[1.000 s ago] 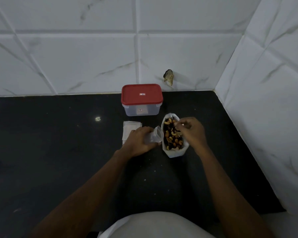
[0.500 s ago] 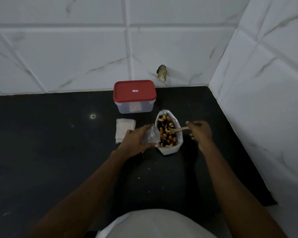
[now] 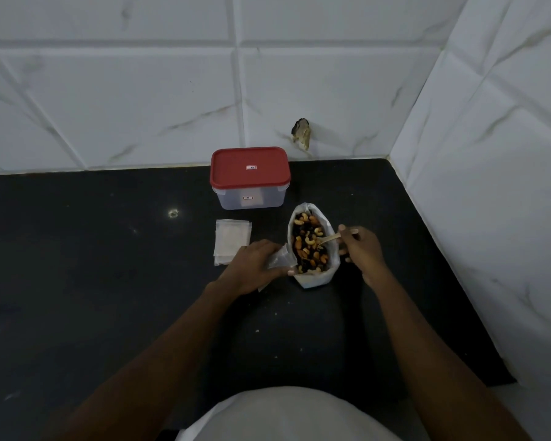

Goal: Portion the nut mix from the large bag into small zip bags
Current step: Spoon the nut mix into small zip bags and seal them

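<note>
Broadly, we see a white tiled wall closing the far and right sides of a black desk, with a chipped hole low in the tiles near the corner. Next in size is a clear box with a red lid, shut, standing at the back of the desk close to the wall.

In front of it and slightly to the right stands the large bag, upright, its mouth open upward. That mouth is a long oval whose long axis runs from us toward the wall, and the nut mix fills it.

Our left hand lies just left of the bag, fingers curled round a small zip bag whose upper end touches the large bag's left rim. Our right hand sits at the bag's right side, pinching the handle of a wooden spoon. The spoon lies across the bag, handle pointing right, bowl among the nuts.

A flat stack of spare zip bags lies just beyond our left hand, between it and the box. Pale crumbs dot the desk nearer to us.
</note>
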`<state>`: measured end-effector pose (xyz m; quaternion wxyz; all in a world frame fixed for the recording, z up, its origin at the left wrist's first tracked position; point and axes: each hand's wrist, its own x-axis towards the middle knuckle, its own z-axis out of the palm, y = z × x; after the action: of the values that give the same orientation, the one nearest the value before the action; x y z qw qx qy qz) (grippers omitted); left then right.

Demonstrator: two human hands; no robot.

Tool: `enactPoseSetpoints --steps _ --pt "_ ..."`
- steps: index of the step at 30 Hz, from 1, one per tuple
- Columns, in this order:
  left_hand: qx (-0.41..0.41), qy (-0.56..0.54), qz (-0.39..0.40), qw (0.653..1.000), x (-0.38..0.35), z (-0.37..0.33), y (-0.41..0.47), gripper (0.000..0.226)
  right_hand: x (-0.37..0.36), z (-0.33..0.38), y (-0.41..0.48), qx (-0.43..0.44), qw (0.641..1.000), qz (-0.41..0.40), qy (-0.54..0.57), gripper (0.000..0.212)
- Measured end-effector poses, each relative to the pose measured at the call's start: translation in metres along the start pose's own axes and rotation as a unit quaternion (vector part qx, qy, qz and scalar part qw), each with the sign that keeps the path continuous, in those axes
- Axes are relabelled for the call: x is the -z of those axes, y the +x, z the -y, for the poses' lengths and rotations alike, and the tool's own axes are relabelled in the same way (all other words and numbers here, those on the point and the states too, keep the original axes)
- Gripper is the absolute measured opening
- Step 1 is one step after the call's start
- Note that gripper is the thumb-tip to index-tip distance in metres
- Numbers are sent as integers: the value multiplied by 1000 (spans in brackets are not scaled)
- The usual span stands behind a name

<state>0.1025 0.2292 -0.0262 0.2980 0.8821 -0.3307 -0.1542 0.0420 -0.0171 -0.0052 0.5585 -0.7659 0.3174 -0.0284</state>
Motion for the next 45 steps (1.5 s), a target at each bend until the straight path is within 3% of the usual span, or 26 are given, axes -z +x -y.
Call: enactPoseSetpoints --steps 5,8,21,25,32,45 --pt "23 -100 38 994 1 -1 3 63 17 7 7 72 990 -66 -100 25" --pt "26 -151 63 986 -1 -3 3 57 16 6 8 71 988 -60 -126 24" --pt "34 -171 81 981 -4 -4 6 49 -2 2 0 -80 996 -7 39 22" --pt "42 -171 47 983 -6 -2 4 53 5 3 -3 -103 991 -10 79 21" --pt "46 -148 -28 987 -5 -4 5 62 17 12 -12 -86 990 -17 108 18" --pt "36 -174 -15 984 -2 -9 13 65 -3 28 -33 -16 998 -7 64 21"
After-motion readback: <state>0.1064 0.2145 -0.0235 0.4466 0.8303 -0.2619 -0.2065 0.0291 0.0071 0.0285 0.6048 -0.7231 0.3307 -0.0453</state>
